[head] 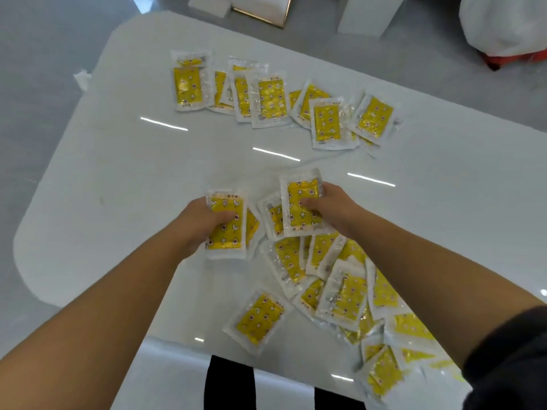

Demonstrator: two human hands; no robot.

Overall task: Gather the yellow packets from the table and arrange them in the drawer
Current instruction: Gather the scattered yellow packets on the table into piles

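Note:
Yellow packets in clear wrappers lie on a glossy white table point(118, 179). My left hand point(196, 224) grips one yellow packet point(226, 232), thumb across its face. My right hand point(330, 207) holds another yellow packet point(302, 207) just above a heap of packets point(340, 285) spread toward the near right corner. A single packet point(259, 319) lies apart near the front edge. A second row of packets point(275, 97) stretches across the far side of the table. No drawer is in view.
White boxes point(370, 13) and a gold-edged box point(263, 7) stand on the grey floor beyond the table. A white bag over something red point(503, 28) sits at the far right. A crumpled paper scrap point(82, 79) lies off the table's left edge.

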